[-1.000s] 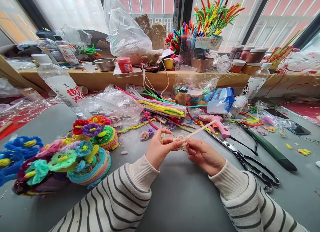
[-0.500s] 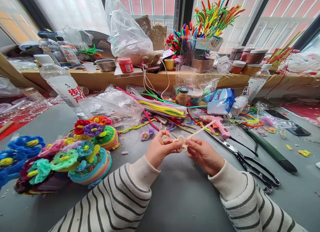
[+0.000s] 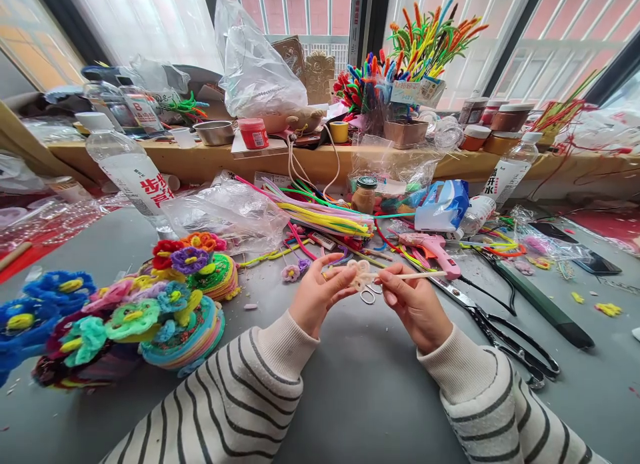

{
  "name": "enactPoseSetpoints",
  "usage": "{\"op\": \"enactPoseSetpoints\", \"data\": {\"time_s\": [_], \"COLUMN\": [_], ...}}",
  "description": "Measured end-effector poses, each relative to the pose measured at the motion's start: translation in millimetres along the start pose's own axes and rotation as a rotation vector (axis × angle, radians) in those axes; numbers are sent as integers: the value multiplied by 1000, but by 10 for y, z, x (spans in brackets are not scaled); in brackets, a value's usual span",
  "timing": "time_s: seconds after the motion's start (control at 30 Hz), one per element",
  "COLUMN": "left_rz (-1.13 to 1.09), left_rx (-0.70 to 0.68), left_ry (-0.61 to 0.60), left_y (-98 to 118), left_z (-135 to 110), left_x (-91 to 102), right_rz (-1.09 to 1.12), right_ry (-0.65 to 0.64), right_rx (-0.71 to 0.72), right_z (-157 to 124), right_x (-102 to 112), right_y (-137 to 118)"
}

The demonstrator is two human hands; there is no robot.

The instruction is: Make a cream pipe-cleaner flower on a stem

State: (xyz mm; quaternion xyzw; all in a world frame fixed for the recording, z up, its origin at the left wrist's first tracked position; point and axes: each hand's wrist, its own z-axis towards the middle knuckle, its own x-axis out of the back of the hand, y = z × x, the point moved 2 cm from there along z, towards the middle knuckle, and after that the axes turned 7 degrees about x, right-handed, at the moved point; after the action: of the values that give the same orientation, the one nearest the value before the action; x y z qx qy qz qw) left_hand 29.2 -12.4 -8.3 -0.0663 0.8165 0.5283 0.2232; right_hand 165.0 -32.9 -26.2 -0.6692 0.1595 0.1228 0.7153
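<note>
My left hand [image 3: 325,289] pinches a small cream pipe-cleaner flower [image 3: 361,273], made of looped petals, between thumb and fingers. Its straight cream tail [image 3: 423,275] runs out to the right, where my right hand [image 3: 417,304] grips it between thumb and forefinger. The flower is partly covered by my left fingertips. Just below it on the grey table lie small scissors [image 3: 369,295], of which mainly the ring handles show. A pink glue gun [image 3: 435,251] rests beyond my right hand, and large black-handled shears [image 3: 500,331] lie to the right of it.
Colourful pipe-cleaner flower pieces [image 3: 130,311] stand at the left. A bundle of pipe cleaners [image 3: 325,217], a glass jar [image 3: 364,195] and plastic bags [image 3: 230,217] lie behind my hands. A green tool [image 3: 545,304] and a phone [image 3: 597,261] are at the right.
The tail has swung from pointing up and right to nearly level. My right hand has moved slightly right, away from the flower, uncovering the small scissors. The left still holds the flower.
</note>
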Motion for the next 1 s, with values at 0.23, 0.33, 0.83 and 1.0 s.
{"op": "enactPoseSetpoints", "data": {"time_s": [0.23, 0.33, 0.83, 1.0], "left_rz": [-27, -34, 111, 39], "left_rx": [-81, -67, 22, 269], "left_ry": [77, 69, -7, -93], "left_y": [69, 83, -8, -51], "left_z": [28, 26, 15, 29], "left_x": [66, 66, 15, 10], "right_rz": [-189, -391, -1087, -1337], "right_ry": [-89, -38, -209, -170], "right_rx": [42, 171, 896, 1149], "right_z": [23, 72, -82, -143], "right_x": [23, 91, -27, -28], "right_y": [6, -41, -118, -161]}}
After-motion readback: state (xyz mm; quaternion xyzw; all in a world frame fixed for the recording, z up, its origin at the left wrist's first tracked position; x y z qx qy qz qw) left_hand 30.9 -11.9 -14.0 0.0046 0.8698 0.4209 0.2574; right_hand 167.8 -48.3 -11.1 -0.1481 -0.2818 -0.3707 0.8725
